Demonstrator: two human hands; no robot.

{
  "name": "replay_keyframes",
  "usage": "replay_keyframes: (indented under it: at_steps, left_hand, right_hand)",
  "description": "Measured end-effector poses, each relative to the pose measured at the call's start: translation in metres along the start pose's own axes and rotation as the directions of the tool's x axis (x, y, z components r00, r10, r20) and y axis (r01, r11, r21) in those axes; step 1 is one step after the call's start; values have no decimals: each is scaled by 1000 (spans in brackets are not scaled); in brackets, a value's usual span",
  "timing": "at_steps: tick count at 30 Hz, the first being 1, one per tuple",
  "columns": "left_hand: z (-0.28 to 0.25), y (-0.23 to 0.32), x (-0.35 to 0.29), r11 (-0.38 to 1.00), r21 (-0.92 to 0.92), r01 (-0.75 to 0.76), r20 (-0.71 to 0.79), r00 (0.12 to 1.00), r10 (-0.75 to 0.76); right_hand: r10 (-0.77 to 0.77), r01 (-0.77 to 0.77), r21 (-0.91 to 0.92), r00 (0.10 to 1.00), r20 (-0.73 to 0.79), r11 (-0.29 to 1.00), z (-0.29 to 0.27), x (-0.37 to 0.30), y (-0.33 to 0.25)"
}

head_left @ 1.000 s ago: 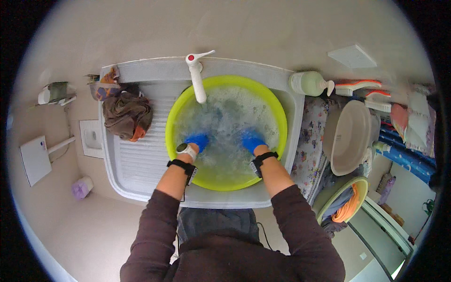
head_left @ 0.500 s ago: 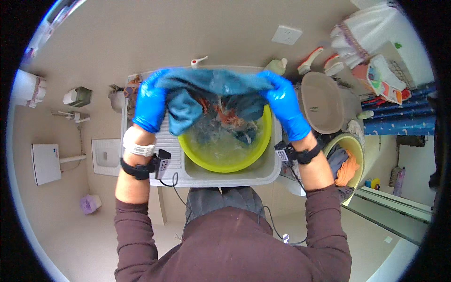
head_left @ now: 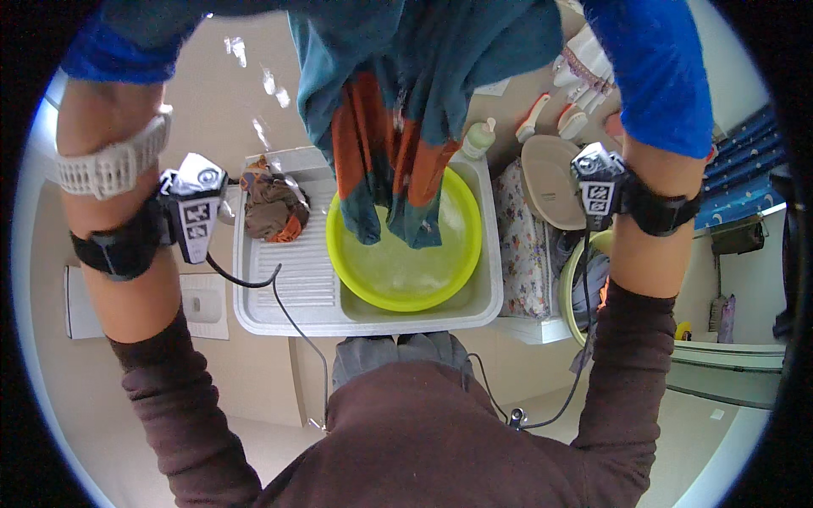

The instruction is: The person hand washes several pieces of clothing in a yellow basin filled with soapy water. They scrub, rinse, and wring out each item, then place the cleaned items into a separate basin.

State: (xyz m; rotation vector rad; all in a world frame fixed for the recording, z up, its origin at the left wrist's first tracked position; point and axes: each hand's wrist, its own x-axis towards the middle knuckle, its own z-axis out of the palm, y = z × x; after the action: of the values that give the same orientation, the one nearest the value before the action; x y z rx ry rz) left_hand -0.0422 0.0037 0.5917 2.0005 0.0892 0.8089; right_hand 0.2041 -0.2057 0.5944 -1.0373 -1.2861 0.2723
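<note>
One teal and rust garment (head_left: 415,68) hangs from the top edge of the frame down to the centre, its lower ends in front of the one green basin (head_left: 406,301) and seemingly clear of the cloudy water. Lifting it out looks done; whether it is rinsed or needs more work cannot be told. One brown bundle (head_left: 275,212), perhaps several pieces, lies on the sink (head_left: 292,288) at centre left, and cloth sits in one pail (head_left: 569,296) at centre right; both appear set aside, their state unclear. There are two blue-gloved hands: the left hand (head_left: 118,51) at upper left and the right hand (head_left: 660,80) at upper right. The frame cuts off their fingers, so neither grip can be judged. Right of the basin are one bottle (head_left: 478,138), two brushes (head_left: 532,117) and one beige tub (head_left: 542,182).
</note>
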Motion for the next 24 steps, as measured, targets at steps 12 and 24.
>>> replay_keyframes:
  at_steps: [12,24]
  left_hand:
    - [20,-45,-9,991,106,82,114,989,-94]
    - [96,-230,-170,511,-416,752,87,592,-801]
  right_hand:
    - [106,-103,-161,994,12,981,9,-12,73]
    - [781,-789,-3,608,145,615,44,-160,275]
